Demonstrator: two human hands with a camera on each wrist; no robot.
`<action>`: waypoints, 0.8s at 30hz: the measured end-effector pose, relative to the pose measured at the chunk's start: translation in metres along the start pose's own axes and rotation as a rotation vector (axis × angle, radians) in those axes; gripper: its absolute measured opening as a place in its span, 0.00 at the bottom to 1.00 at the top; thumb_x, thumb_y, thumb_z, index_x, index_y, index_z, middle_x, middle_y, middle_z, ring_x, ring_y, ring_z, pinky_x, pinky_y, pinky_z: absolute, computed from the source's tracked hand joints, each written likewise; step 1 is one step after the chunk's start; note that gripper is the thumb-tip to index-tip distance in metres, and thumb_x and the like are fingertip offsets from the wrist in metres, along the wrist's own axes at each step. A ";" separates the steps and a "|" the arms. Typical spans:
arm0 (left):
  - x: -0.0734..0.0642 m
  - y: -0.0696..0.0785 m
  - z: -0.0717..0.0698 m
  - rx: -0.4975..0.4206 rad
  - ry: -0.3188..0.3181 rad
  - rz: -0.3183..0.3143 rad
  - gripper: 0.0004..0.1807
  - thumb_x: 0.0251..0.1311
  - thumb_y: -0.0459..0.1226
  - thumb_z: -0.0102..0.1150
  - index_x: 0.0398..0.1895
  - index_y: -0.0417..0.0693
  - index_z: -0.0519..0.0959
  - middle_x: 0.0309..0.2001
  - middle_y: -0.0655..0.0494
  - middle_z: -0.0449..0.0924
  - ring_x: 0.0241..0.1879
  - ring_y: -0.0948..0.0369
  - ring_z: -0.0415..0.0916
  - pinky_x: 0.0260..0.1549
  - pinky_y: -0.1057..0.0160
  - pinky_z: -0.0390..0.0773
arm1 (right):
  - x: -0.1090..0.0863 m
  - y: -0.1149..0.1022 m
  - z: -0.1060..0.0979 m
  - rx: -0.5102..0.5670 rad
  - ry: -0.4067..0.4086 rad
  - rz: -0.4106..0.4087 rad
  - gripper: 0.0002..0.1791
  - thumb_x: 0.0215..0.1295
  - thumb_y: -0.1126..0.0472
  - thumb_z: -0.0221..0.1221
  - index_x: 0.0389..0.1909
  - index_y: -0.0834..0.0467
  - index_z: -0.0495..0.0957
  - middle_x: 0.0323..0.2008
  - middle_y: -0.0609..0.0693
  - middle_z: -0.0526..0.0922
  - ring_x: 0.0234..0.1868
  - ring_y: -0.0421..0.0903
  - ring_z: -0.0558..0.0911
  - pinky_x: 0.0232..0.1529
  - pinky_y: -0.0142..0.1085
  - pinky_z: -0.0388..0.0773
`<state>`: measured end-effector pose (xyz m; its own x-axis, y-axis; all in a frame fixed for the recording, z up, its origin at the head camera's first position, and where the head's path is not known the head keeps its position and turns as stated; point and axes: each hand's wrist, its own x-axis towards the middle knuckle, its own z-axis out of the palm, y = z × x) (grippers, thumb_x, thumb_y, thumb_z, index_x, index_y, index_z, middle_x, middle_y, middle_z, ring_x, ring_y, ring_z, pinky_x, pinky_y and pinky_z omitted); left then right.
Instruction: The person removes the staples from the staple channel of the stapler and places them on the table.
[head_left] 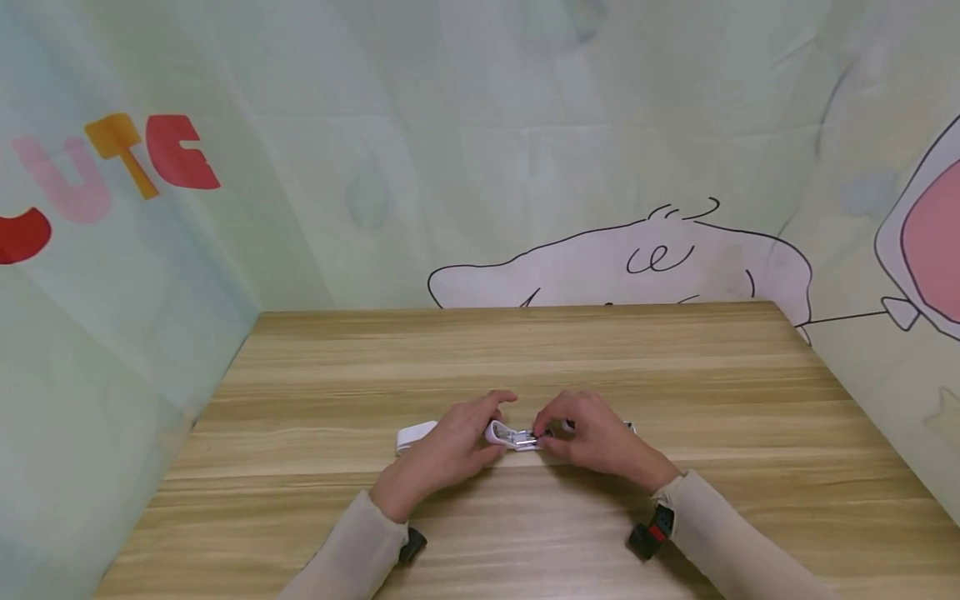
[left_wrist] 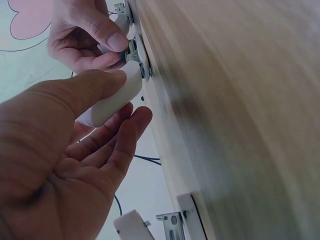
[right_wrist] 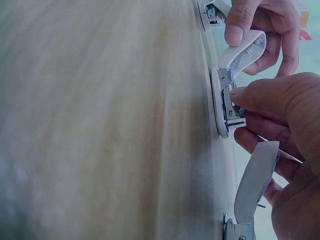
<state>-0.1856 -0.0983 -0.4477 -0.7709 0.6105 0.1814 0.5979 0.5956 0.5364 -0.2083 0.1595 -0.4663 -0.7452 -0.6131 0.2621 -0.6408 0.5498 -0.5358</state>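
A small white stapler [head_left: 517,439] stands on the table between both hands, its top cover [right_wrist: 247,52] tilted up and its metal staple channel [right_wrist: 227,100] bare. My left hand [head_left: 457,437] holds the raised cover, thumb on one side and fingers on the other, as the left wrist view shows. At the channel's front part, my right hand [head_left: 592,433] pinches with thumb and fingertips. Something small and dark shows by those fingertips; I cannot tell what it is.
Another white stapler [head_left: 415,436] stands to the left, behind the left hand. A third, opened stapler [right_wrist: 255,182] is by the right hand, mostly hidden in the head view. The wooden table [head_left: 337,358] ends at a printed cloth backdrop [head_left: 480,167].
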 end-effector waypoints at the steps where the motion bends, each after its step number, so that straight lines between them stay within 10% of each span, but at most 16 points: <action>1: 0.000 0.000 0.000 -0.002 -0.002 -0.003 0.35 0.64 0.30 0.72 0.73 0.40 0.69 0.44 0.55 0.85 0.42 0.62 0.80 0.51 0.55 0.84 | 0.000 -0.001 0.000 0.001 0.003 0.000 0.10 0.60 0.65 0.74 0.37 0.47 0.89 0.39 0.38 0.92 0.43 0.36 0.84 0.46 0.33 0.79; 24: 0.001 0.001 0.000 -0.002 -0.019 -0.031 0.37 0.65 0.32 0.72 0.76 0.42 0.68 0.46 0.56 0.86 0.44 0.61 0.81 0.52 0.54 0.84 | -0.003 -0.006 -0.002 0.090 0.023 0.073 0.09 0.65 0.63 0.74 0.42 0.48 0.89 0.42 0.41 0.93 0.42 0.35 0.86 0.42 0.30 0.76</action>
<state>-0.1853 -0.0971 -0.4469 -0.7849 0.6014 0.1491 0.5731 0.6132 0.5436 -0.2022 0.1593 -0.4622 -0.7938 -0.5599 0.2373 -0.5663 0.5384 -0.6240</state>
